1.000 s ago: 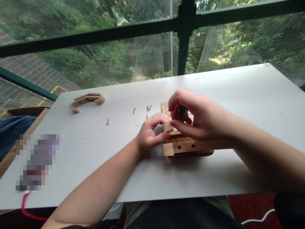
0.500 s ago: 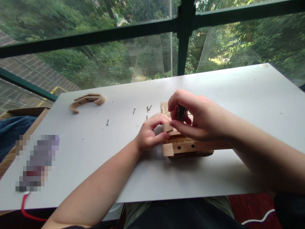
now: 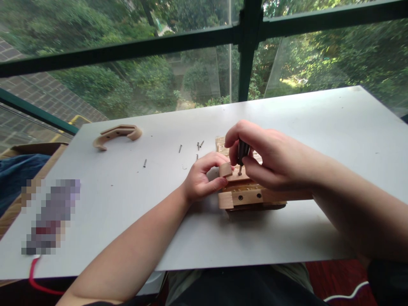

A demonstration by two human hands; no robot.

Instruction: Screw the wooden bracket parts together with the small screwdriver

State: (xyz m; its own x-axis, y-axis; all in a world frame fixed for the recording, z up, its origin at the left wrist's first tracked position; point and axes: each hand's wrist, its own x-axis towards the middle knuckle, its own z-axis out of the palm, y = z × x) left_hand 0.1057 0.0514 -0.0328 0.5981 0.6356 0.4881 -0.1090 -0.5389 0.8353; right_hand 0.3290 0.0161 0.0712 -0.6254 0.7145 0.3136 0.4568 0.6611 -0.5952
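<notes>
My right hand (image 3: 255,153) is closed round the dark handle of a screwdriver (image 3: 243,149). Its shaft points down, with the tip at a screw (image 3: 239,173) in a pale wooden piece (image 3: 225,170). The rounded end of that piece is gripped between the thumb and fingers of my left hand (image 3: 207,174). Nearer to me lies a second wooden piece (image 3: 225,199) with two dark screw heads in its side. Both pieces rest against a block in shiny clear wrapping (image 3: 221,144), partly hidden by my hands.
Several loose screws (image 3: 180,148) lie on the white table (image 3: 153,204) left of the block. A curved wooden piece (image 3: 117,135) is at the far left. A pixelated item (image 3: 54,216) with a red cord (image 3: 38,284) sits by the left edge, near a cardboard box (image 3: 57,155).
The fingers of my right hand have shifted on the screwdriver, and its shaft and the screw below now show. My left hand keeps its hold on the wooden piece.
</notes>
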